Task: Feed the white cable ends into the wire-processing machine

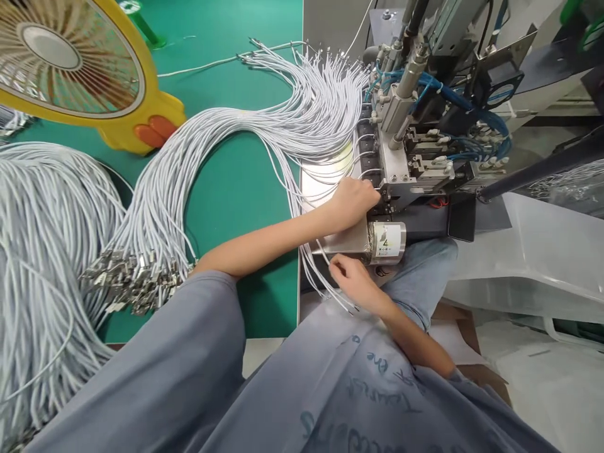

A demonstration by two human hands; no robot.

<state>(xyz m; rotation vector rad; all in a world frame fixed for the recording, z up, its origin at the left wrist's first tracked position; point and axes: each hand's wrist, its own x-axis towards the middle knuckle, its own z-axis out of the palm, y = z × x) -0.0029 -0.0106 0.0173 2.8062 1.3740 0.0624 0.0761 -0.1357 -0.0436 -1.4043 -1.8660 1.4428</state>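
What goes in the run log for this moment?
left hand: at machine front, grip hidden | right hand: pinching white wires | wire bundle: lying on green table

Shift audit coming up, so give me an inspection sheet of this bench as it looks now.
Surface: green mat, partly covered.
Job's things: white cable bundle with metal connectors; machine.
Clutter: yellow fan on the mat.
Hands: left hand at the machine's front; right hand on loose cable ends; grip unclear.
Cables: blue hoses on the machine.
Surroundings: translucent bin at right.
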